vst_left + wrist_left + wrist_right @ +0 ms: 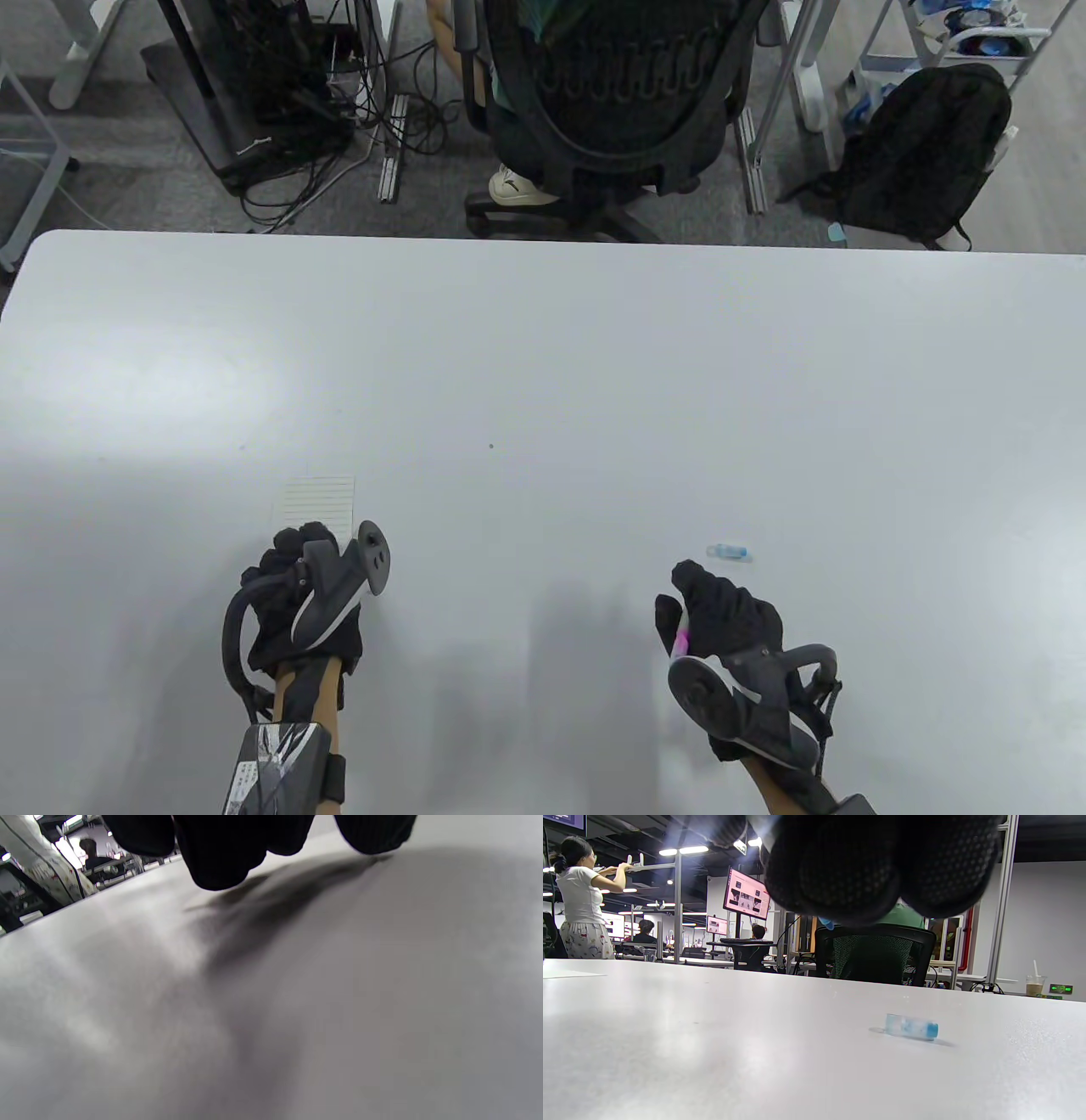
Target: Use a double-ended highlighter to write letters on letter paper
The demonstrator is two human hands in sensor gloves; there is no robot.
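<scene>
A small sheet of lined letter paper [316, 503] lies on the white table [543, 356], left of centre. My left hand [299, 548] rests its fingertips on the paper's near edge and grips nothing. In the left wrist view only its dark fingertips [218, 861] show above the blurred table. My right hand [684, 601] is well to the right of the paper and holds the highlighter [681, 638], whose pink barrel shows between thumb and fingers. A blue tip [826, 923] pokes out under the fingers [840, 870]. The highlighter's clear blue cap [730, 553] [911, 1027] lies just beyond the right hand.
A black office chair [611, 93] stands behind the table's far edge, with a black backpack [920, 153] on the floor to the right and cables to the left. In the right wrist view a person [581, 904] stands far off to the left among other desks and monitors.
</scene>
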